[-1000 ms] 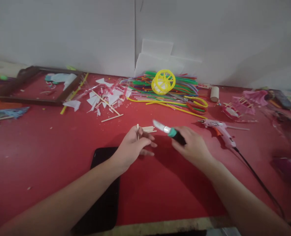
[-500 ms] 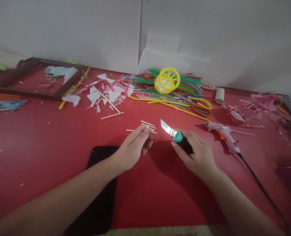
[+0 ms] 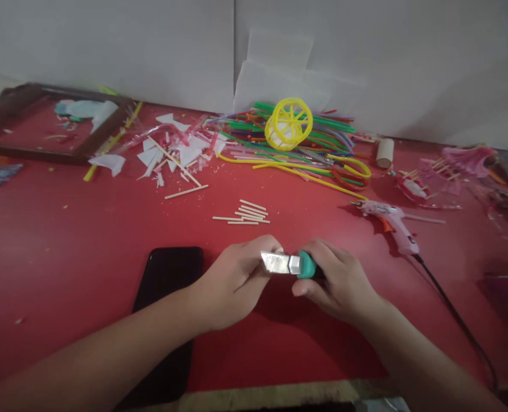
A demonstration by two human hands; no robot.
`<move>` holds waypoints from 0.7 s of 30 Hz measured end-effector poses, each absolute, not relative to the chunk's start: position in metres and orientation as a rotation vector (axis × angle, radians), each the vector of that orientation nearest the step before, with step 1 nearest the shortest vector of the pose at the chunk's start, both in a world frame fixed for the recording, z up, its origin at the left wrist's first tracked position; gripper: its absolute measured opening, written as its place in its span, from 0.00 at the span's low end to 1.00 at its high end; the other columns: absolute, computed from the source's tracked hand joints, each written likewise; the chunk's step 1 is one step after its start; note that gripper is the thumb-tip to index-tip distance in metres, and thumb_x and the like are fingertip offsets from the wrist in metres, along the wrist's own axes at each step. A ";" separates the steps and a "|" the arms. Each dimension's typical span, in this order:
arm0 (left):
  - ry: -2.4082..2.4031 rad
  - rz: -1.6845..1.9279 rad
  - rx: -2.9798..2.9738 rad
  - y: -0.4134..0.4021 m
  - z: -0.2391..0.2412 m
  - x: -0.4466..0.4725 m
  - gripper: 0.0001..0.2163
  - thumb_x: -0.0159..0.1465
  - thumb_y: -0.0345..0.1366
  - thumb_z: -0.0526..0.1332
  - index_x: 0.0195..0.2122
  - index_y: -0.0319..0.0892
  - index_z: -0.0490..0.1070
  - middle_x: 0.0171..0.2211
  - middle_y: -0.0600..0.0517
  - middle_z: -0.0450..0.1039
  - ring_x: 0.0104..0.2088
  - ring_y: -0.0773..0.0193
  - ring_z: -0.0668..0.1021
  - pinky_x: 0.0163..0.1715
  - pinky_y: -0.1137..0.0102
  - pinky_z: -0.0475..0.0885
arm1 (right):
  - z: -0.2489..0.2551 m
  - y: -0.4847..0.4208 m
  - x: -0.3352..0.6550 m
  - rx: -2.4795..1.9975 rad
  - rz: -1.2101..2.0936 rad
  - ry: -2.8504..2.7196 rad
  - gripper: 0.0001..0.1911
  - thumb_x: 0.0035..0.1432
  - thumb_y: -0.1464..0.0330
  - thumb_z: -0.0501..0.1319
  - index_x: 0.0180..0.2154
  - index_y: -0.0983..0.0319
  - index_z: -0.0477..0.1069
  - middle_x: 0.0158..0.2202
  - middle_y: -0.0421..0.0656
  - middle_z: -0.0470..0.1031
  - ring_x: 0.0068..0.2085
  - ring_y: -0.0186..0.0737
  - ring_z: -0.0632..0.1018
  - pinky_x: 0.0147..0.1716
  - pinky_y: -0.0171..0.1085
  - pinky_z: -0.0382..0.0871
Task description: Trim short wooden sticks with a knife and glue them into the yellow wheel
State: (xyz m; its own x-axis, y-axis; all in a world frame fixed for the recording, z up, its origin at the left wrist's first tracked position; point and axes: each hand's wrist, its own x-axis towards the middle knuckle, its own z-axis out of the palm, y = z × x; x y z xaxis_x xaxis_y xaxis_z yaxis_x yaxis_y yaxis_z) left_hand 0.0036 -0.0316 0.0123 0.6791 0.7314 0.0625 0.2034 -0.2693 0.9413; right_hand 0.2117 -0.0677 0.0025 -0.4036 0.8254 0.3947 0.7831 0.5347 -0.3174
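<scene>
My right hand (image 3: 342, 280) is wrapped round the dark and teal handle of a utility knife (image 3: 307, 264). The wide blade points left and lies across the front of my left hand (image 3: 236, 280). That hand is closed, its fingers curled in behind the blade; a small pale tip shows there, but what it holds is hidden. Just beyond both hands, several short wooden sticks (image 3: 251, 213) lie in a loose pile on the red tabletop (image 3: 86, 246). A black phone-like slab (image 3: 168, 274) lies partly under my left forearm.
A pink glue gun (image 3: 389, 223) with its cord lies at right. Behind are pipe cleaners (image 3: 331, 129), a yellow wheel-like frame (image 3: 288, 125), scissors (image 3: 352, 166), paper scraps (image 3: 189, 151) and longer sticks (image 3: 187, 191). A brown frame (image 3: 30, 151) sits far left, a pink model (image 3: 434, 174) far right.
My left hand has drawn back from the stick pile towards me. The knife has moved left and down, its blade turned level and now against my left hand.
</scene>
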 end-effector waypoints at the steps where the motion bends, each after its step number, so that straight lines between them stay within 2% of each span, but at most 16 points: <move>1: 0.753 0.596 1.824 -0.033 0.014 0.004 0.08 0.66 0.28 0.51 0.29 0.41 0.61 0.25 0.58 0.60 0.26 0.70 0.64 0.27 0.73 0.60 | 0.002 -0.068 0.211 -1.313 0.116 -2.270 0.29 0.63 0.44 0.45 0.31 0.61 0.64 0.22 0.37 0.67 0.22 0.31 0.66 0.22 0.32 0.56; 5: 0.740 0.584 1.847 -0.034 0.019 0.003 0.09 0.68 0.31 0.51 0.29 0.41 0.60 0.25 0.58 0.60 0.25 0.71 0.63 0.26 0.73 0.60 | 0.001 -0.068 0.210 -1.336 0.132 -2.304 0.25 0.65 0.48 0.49 0.28 0.61 0.62 0.22 0.37 0.65 0.23 0.31 0.64 0.23 0.32 0.54; 9: 0.695 0.593 1.896 -0.033 0.019 0.002 0.06 0.63 0.25 0.52 0.29 0.41 0.59 0.24 0.59 0.60 0.24 0.72 0.63 0.26 0.73 0.60 | 0.003 -0.068 0.209 -1.307 0.154 -2.304 0.21 0.65 0.52 0.51 0.28 0.61 0.61 0.22 0.37 0.64 0.23 0.31 0.63 0.23 0.32 0.54; 12: 0.674 0.622 1.963 -0.033 0.017 0.002 0.05 0.60 0.25 0.53 0.29 0.41 0.59 0.24 0.59 0.59 0.24 0.71 0.63 0.26 0.72 0.60 | 0.003 -0.068 0.210 -1.300 0.169 -2.290 0.19 0.64 0.54 0.52 0.28 0.60 0.62 0.22 0.37 0.63 0.23 0.31 0.62 0.23 0.32 0.54; 21: 0.592 0.667 2.070 -0.032 0.018 0.004 0.05 0.59 0.27 0.54 0.29 0.41 0.57 0.26 0.57 0.60 0.25 0.70 0.63 0.27 0.71 0.60 | 0.002 -0.069 0.209 -1.312 0.145 -2.279 0.22 0.64 0.52 0.51 0.25 0.60 0.59 0.20 0.35 0.61 0.22 0.29 0.59 0.22 0.32 0.51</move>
State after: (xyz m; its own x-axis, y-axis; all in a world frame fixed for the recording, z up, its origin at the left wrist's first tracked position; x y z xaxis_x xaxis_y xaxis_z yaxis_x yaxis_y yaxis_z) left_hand 0.0040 -0.0321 0.0176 0.7448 0.6229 0.2393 0.1638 -0.5184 0.8393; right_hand 0.2086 -0.0686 0.0017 -0.4088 0.8344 0.3697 0.7810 0.5294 -0.3313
